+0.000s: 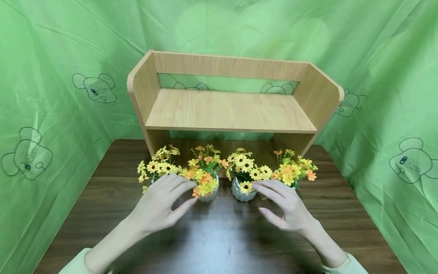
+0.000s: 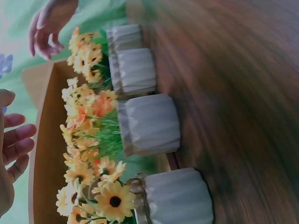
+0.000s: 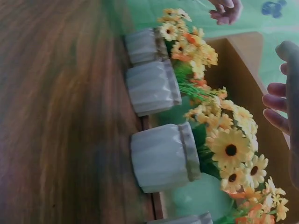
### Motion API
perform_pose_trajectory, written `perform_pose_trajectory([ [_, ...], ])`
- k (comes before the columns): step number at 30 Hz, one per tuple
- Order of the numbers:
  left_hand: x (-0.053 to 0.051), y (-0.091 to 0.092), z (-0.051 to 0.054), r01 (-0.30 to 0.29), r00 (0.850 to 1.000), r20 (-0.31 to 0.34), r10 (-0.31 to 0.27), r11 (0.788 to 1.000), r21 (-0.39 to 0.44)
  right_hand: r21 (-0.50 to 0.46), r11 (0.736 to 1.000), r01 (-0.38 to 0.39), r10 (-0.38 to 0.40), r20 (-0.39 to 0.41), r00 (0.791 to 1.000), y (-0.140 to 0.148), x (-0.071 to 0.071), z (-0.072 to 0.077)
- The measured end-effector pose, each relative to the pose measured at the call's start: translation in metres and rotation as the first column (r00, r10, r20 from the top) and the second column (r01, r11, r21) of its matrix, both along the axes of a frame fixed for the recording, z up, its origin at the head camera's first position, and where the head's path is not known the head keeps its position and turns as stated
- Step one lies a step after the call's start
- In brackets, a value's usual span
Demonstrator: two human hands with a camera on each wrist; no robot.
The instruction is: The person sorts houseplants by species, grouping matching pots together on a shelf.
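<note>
Several white ribbed pots of artificial yellow and orange flowers stand side by side. My left hand is over the leftmost yellow flowers, its fingers loosely bent and holding nothing. Beside its fingertips are the orange and yellow flowers in a white pot. My right hand hovers before the rightmost flowers, thumb apart from the fingers. Its fingertips are close to the yellow daisies of another pot. Both wrist views show the hands apart from the pots.
Behind the flowers stands a two-level wooden shelf on a dark wood table. Green cloth with bear outlines hangs around the table on the back and both sides.
</note>
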State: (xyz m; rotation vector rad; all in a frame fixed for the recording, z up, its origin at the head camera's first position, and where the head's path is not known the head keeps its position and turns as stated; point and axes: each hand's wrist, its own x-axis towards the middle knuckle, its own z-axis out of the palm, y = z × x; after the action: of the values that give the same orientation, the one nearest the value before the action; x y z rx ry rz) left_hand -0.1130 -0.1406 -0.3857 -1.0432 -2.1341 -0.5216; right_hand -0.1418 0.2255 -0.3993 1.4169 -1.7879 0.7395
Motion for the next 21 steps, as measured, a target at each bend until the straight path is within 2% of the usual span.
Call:
perform_pose_trajectory([
  [6, -0.008, 0.001, 0.005, -0.025, 1.000, 0.008, 0.025, 0.995, 0.101, -0.168, 0.985, 0.029, -0.026, 0.019, 0.999, 0.006, -0.004, 0.009],
  [9, -0.010, -0.001, 0.009, -0.046, 0.999, 0.024, 0.043, 0.988, 0.146, -0.257, 0.964, 0.066, -0.060, 0.031, 0.998, 0.011, -0.007, 0.013],
  [13, -0.013, -0.008, 0.016, -0.085, 0.995, 0.061, 0.074, 0.974, 0.208, -0.367, 0.923, 0.113, -0.091, 0.076, 0.993, 0.022, -0.009, 0.015],
  [17, -0.020, -0.019, 0.023, -0.136, 0.991, 0.051, 0.127, 0.947, 0.292, -0.461, 0.874, 0.156, -0.100, 0.145, 0.984, 0.037, -0.010, 0.014],
  [19, -0.023, -0.025, 0.029, -0.174, 0.985, 0.055, 0.165, 0.926, 0.336, -0.498, 0.843, 0.202, -0.124, 0.185, 0.975, 0.044, -0.010, 0.013],
  [21, -0.026, -0.033, 0.036, -0.216, 0.976, 0.090, 0.196, 0.898, 0.384, -0.522, 0.808, 0.272, -0.170, 0.236, 0.957, 0.051, -0.011, 0.012],
])
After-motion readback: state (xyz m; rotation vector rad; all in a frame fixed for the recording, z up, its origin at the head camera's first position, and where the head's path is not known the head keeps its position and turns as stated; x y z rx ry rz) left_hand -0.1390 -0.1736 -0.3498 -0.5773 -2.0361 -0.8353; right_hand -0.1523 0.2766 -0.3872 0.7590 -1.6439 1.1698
